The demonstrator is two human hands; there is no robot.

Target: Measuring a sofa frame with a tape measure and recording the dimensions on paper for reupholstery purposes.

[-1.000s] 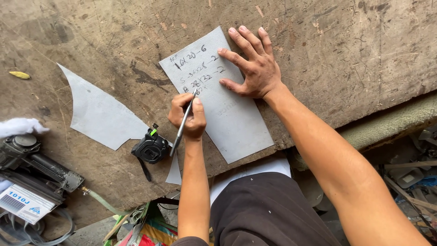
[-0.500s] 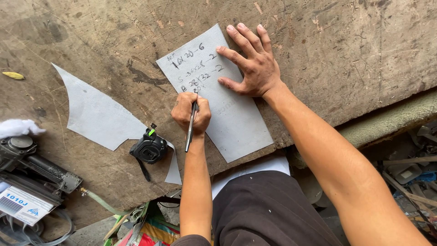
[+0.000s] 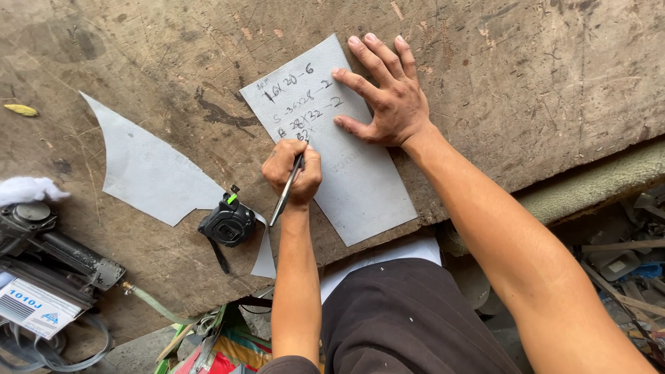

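While the left hand (image 3: pixel 292 173) writes, it is closed around a thin pen (image 3: pixel 286 190), with the tip touching the grey sheet (image 3: pixel 353 187) just under the lines of handwriting already there. The right hand (image 3: pixel 388 100) lies flat on the upper part of the same sheet, fingers spread wide and holding nothing; I judge it presses the sheet down so it does not slide on the rough wooden table (image 3: pixel 540 76) under the pen. This sheet lies tilted, with its lower corner near the table edge, close to the person's body. To the left lies a second grey piece (image 3: pixel 149 170), cut with a curved side, and a black tape measure (image 3: pixel 227 223) rests on its narrow end, just beside the writing hand. Further left, at the table's corner, stands a dark machine (image 3: pixel 48 256) with a white cloth (image 3: pixel 28 188) above it. A small yellow scrap (image 3: pixel 21 109) lies well apart. Nothing blocks the pen.
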